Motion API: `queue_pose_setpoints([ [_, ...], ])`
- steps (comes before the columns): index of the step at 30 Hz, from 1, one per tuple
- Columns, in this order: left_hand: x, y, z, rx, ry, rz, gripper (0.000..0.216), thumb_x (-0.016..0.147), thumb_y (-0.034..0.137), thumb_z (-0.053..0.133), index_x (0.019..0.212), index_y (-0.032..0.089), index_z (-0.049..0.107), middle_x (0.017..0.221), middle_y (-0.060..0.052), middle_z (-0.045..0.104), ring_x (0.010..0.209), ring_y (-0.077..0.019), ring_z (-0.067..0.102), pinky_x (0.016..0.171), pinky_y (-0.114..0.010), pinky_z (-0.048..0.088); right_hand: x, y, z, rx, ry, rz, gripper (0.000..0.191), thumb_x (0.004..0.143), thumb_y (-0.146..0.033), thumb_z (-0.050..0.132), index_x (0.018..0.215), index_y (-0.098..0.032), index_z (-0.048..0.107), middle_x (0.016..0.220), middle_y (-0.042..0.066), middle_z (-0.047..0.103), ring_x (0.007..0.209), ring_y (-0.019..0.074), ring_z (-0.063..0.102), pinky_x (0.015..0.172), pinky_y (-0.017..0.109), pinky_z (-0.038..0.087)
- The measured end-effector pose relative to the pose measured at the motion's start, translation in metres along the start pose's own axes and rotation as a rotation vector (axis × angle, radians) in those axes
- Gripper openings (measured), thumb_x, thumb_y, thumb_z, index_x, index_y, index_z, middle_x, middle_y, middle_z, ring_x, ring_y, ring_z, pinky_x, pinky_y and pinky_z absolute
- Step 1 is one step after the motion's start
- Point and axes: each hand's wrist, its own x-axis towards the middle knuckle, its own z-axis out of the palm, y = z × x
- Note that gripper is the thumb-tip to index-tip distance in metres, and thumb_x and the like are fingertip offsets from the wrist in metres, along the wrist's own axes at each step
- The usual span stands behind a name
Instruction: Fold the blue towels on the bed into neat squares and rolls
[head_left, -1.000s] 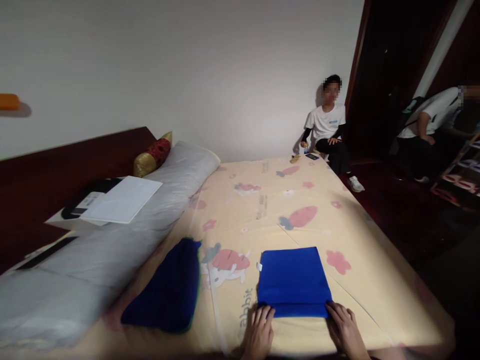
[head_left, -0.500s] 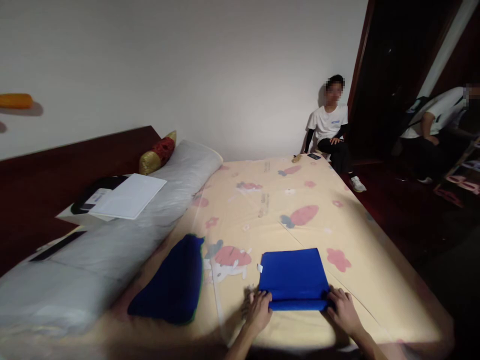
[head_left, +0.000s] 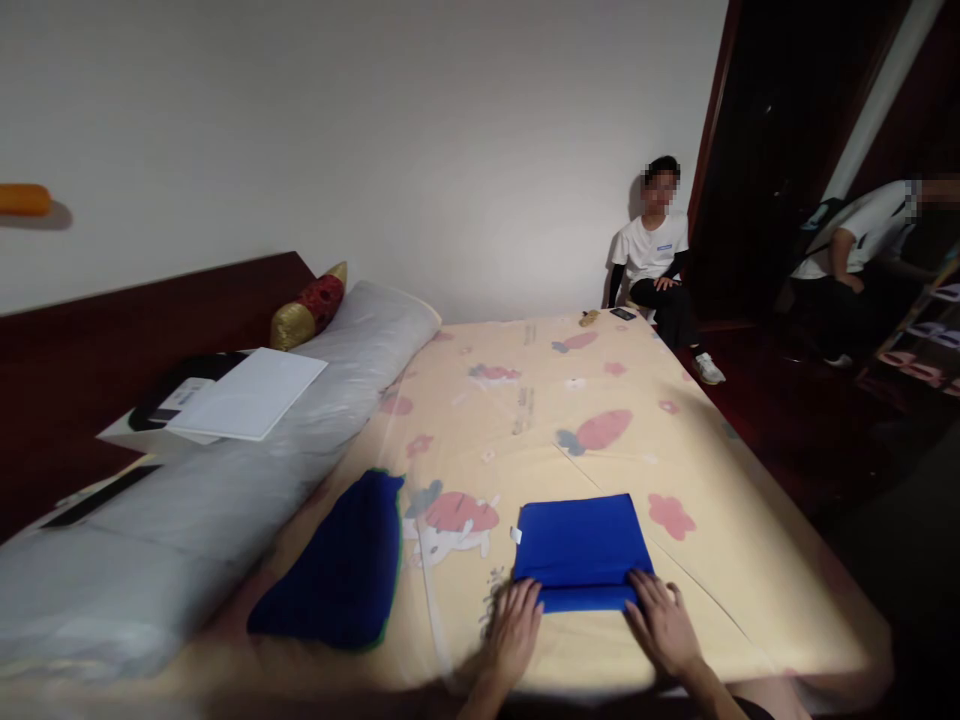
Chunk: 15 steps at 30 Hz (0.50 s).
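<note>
A bright blue folded cloth (head_left: pixel 581 540) lies on the patterned bed sheet in front of me, with a narrow band folded over along its near edge. A small white tag (head_left: pixel 516 536) sticks out at its left side. My left hand (head_left: pixel 517 622) rests at the band's left end, fingers stretched forward with their tips touching the fabric. At the band's right end, my right hand (head_left: pixel 664 618) lies with its fingers extended onto the cloth. Farther left is a crumpled dark blue cloth (head_left: pixel 341 565) with a green edge, apart from both hands.
A long grey bedding roll (head_left: pixel 247 500) runs along the wooden headboard (head_left: pixel 90 360), with a white flat panel (head_left: pixel 259 395) on it and a red-gold cushion (head_left: pixel 311 305) behind. One person (head_left: pixel 651 245) sits at the bed's far corner; another (head_left: pixel 855 250) bends near a shoe rack (head_left: pixel 922 340).
My fingers, curled at the cloth's near corners before, now lie flatter over the folded band. The right hand has shifted slightly inward. The view has turned a little.
</note>
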Motion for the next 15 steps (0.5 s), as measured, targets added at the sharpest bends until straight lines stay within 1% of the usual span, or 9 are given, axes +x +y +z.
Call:
queue_pose_setpoints([
  [2, -0.011, -0.026, -0.006, 0.074, 0.02, -0.027, 0.037, 0.097, 0.028, 0.039, 0.13, 0.028, 0.057, 0.13, -0.004, 0.061, 0.121, -0.022, 0.053, 0.104, -0.041, 0.04, -0.01, 0.026, -0.002, -0.053, 0.029, 0.054, 0.05, 0.095, -0.05, 0.037, 0.137, -0.026, 0.05, 0.141, 0.008, 0.052, 0.129, 0.0301, 0.046, 0.102, 0.051, 0.034],
  [3, -0.014, -0.032, -0.007, 0.099, 0.024, -0.045, 0.037, 0.096, 0.027, 0.04, 0.129, 0.028, 0.058, 0.131, -0.004, 0.061, 0.122, -0.0228, 0.052, 0.105, -0.043, 0.039, -0.012, 0.031, -0.001, -0.075, 0.047, 0.078, 0.05, 0.095, -0.05, 0.037, 0.136, -0.026, 0.051, 0.141, 0.008, 0.052, 0.13, 0.0305, 0.045, 0.102, 0.052, 0.035],
  [4, -0.014, -0.031, -0.006, 0.116, 0.028, -0.07, 0.038, 0.095, 0.025, 0.041, 0.129, 0.027, 0.058, 0.132, -0.004, 0.06, 0.123, -0.0237, 0.051, 0.105, -0.044, 0.038, -0.013, 0.031, 0.0, -0.091, 0.066, 0.097, 0.049, 0.095, -0.049, 0.037, 0.134, -0.025, 0.053, 0.141, 0.008, 0.052, 0.131, 0.0306, 0.045, 0.102, 0.052, 0.035],
  [5, -0.012, -0.024, -0.003, 0.125, 0.032, -0.098, 0.041, 0.093, 0.021, 0.042, 0.131, 0.026, 0.057, 0.132, -0.005, 0.06, 0.123, -0.0245, 0.051, 0.106, -0.045, 0.037, -0.012, 0.025, 0.002, -0.099, 0.08, 0.105, 0.048, 0.096, -0.048, 0.036, 0.133, -0.025, 0.054, 0.141, 0.008, 0.053, 0.131, 0.0302, 0.045, 0.102, 0.052, 0.035],
  [7, -0.003, 0.003, 0.005, 0.113, 0.03, -0.126, 0.048, 0.089, 0.014, 0.042, 0.135, 0.025, 0.053, 0.135, -0.005, 0.058, 0.126, -0.0244, 0.049, 0.108, -0.044, 0.036, -0.004, -0.001, 0.008, -0.076, 0.076, 0.064, 0.046, 0.097, -0.044, 0.034, 0.133, -0.025, 0.054, 0.14, 0.008, 0.053, 0.13, 0.0279, 0.046, 0.103, 0.048, 0.035],
  [9, 0.01, 0.037, 0.015, 0.052, -0.001, -0.081, 0.053, 0.087, 0.011, 0.042, 0.138, 0.024, 0.049, 0.139, -0.003, 0.055, 0.128, -0.0217, 0.047, 0.109, -0.038, 0.036, 0.007, -0.032, 0.014, -0.016, 0.022, -0.049, 0.045, 0.098, -0.043, 0.033, 0.136, -0.027, 0.051, 0.141, 0.006, 0.052, 0.13, 0.0248, 0.046, 0.105, 0.044, 0.035],
  [11, 0.021, 0.062, 0.022, -0.029, -0.042, 0.011, 0.052, 0.09, 0.014, 0.04, 0.14, 0.024, 0.047, 0.143, -0.002, 0.051, 0.131, -0.0191, 0.045, 0.11, -0.035, 0.036, 0.017, -0.054, 0.017, 0.039, -0.044, -0.152, 0.046, 0.099, -0.045, 0.033, 0.139, -0.028, 0.048, 0.142, 0.005, 0.052, 0.13, 0.0232, 0.047, 0.106, 0.043, 0.034],
  [13, 0.026, 0.067, 0.025, -0.076, -0.066, 0.065, 0.048, 0.094, 0.02, 0.038, 0.142, 0.024, 0.045, 0.146, -0.002, 0.048, 0.133, -0.0183, 0.043, 0.11, -0.036, 0.035, 0.022, -0.056, 0.016, 0.052, -0.082, -0.165, 0.047, 0.099, -0.047, 0.032, 0.139, -0.029, 0.048, 0.142, 0.004, 0.051, 0.13, 0.0234, 0.047, 0.107, 0.045, 0.034],
  [15, 0.022, 0.05, 0.022, -0.067, -0.07, 0.047, 0.046, 0.097, 0.027, 0.035, 0.143, 0.024, 0.042, 0.147, -0.003, 0.048, 0.133, -0.0194, 0.043, 0.11, -0.039, 0.036, 0.02, -0.036, 0.012, 0.021, -0.073, -0.083, 0.048, 0.099, -0.048, 0.031, 0.138, -0.028, 0.05, 0.142, 0.005, 0.051, 0.131, 0.0244, 0.046, 0.107, 0.047, 0.034],
])
